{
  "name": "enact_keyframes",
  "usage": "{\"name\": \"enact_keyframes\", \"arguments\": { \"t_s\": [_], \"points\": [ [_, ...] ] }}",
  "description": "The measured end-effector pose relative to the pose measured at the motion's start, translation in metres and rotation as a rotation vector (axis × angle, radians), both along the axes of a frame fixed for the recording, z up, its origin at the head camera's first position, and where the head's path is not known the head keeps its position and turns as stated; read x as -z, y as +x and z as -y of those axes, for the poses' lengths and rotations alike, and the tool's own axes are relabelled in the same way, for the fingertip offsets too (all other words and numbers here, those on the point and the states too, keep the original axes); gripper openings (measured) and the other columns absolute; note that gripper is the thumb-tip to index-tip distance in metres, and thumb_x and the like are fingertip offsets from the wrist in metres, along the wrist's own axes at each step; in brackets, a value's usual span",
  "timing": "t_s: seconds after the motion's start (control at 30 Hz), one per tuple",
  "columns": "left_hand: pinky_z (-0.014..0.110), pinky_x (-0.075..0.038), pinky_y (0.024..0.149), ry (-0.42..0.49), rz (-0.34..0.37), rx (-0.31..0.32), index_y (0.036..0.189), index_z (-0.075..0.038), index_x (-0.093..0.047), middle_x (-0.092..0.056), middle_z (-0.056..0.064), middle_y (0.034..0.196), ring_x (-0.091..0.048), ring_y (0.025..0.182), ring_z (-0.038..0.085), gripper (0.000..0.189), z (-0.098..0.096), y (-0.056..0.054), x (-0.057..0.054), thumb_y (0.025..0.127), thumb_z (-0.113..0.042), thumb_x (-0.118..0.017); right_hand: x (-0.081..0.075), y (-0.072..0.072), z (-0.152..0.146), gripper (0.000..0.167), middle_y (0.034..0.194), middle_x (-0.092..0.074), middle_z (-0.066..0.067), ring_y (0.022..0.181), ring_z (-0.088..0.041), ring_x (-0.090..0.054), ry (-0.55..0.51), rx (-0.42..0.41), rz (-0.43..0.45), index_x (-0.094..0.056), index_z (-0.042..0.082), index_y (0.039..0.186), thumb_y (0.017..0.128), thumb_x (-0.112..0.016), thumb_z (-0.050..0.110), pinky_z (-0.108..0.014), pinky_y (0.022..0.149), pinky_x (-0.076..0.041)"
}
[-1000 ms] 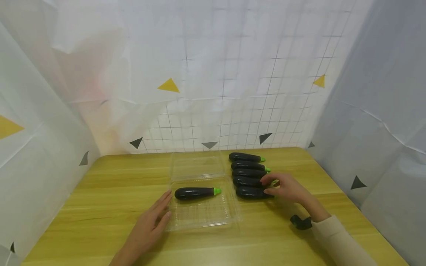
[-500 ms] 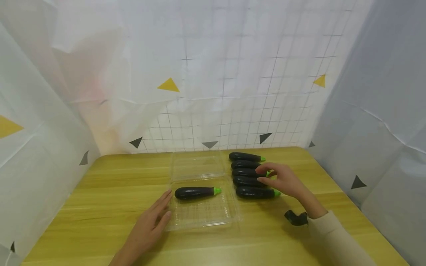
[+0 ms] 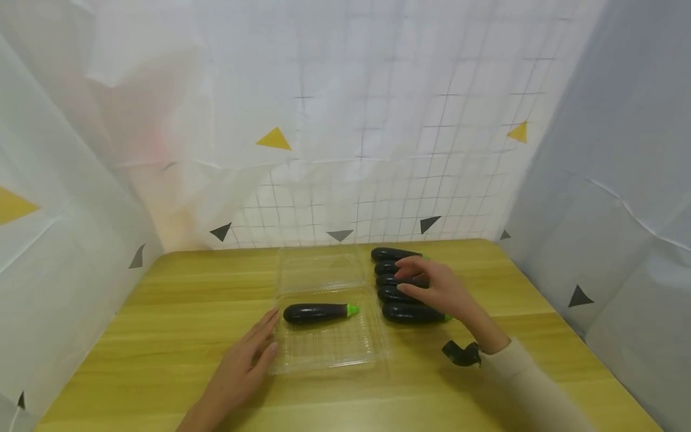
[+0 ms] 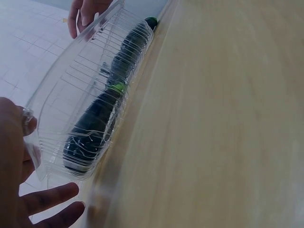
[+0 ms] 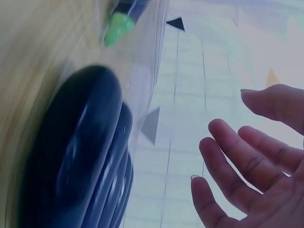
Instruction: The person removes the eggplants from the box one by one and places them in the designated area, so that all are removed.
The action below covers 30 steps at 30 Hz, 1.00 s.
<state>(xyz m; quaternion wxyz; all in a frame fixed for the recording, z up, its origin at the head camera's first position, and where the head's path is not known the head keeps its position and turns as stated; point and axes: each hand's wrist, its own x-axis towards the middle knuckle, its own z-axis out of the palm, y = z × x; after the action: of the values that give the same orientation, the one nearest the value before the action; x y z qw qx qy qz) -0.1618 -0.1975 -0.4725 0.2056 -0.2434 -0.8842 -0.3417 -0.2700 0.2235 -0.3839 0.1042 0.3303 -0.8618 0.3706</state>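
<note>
A clear plastic clamshell box (image 3: 329, 354) lies with its lid (image 3: 318, 270) folded back, one dark eggplant (image 3: 315, 313) inside. My left hand (image 3: 240, 366) rests against the box's left edge, fingers mostly extended; the left wrist view shows its fingers (image 4: 54, 202) beside the plastic wall. Right of the box, several eggplants (image 3: 412, 312) with green stems lie side by side in a row. Above that row hovers my right hand (image 3: 439, 291), fingers loosely bent and apart. In the right wrist view nothing lies between its fingers (image 5: 237, 156), and the eggplants (image 5: 71, 156) are off to the left.
A wooden table (image 3: 178, 336) carries everything. White sheeting (image 3: 335, 120) with grid lines and coloured triangles stands behind it and along both sides. A black bent piece (image 3: 461, 353) shows at the right wrist, by the light sleeve (image 3: 518, 372).
My right hand has moved left and slightly away from me, off the nearest eggplant's stem end to above the row's middle. The left hand and the box have stayed put.
</note>
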Motion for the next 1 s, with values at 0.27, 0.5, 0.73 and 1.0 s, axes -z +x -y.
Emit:
{"name": "enact_keyframes", "arguments": {
  "t_s": [0.27,0.5,0.73,1.0],
  "points": [
    [0.022,-0.027,0.114,-0.004,0.007,-0.009,0.153,-0.003,-0.05,-0.042,0.009,0.162,-0.057,0.131,0.024,0.05,0.0,0.001,0.0,0.106,-0.012,-0.062,0.0,-0.001,0.033,0.037,0.114,-0.074,-0.006,0.106,-0.029,-0.07,-0.019,-0.089,0.01,-0.065,0.007,0.132,0.096,-0.077,0.012,-0.058,0.09,-0.058],
    [0.024,-0.028,0.114,-0.004,0.011,-0.011,0.154,-0.004,-0.05,-0.042,0.009,0.162,-0.056,0.133,0.023,0.05,0.0,0.0,0.0,0.106,-0.013,-0.062,-0.001,-0.001,0.051,0.05,0.119,-0.073,-0.009,0.109,-0.029,-0.069,-0.013,-0.137,-0.026,-0.059,0.006,0.144,0.097,-0.076,0.009,-0.056,0.09,-0.058],
    [0.024,-0.029,0.115,-0.003,0.008,-0.004,0.154,-0.004,-0.049,-0.042,0.008,0.162,-0.062,0.126,0.02,0.051,0.001,-0.001,0.002,0.106,-0.013,-0.062,0.002,-0.002,0.062,0.053,0.123,-0.072,-0.006,0.111,-0.023,-0.068,0.023,-0.156,-0.007,-0.056,0.009,0.147,0.098,-0.075,0.014,-0.05,0.092,-0.058],
    [0.025,-0.03,0.114,-0.003,-0.009,-0.002,0.154,-0.003,-0.05,-0.043,0.009,0.161,-0.062,0.125,0.021,0.051,0.0,-0.001,0.001,0.104,-0.01,-0.064,0.005,-0.004,0.072,0.047,0.124,-0.071,0.001,0.115,-0.026,-0.067,0.026,-0.18,0.038,-0.059,0.013,0.144,0.099,-0.073,0.018,-0.055,0.089,-0.058]
  ]
}}
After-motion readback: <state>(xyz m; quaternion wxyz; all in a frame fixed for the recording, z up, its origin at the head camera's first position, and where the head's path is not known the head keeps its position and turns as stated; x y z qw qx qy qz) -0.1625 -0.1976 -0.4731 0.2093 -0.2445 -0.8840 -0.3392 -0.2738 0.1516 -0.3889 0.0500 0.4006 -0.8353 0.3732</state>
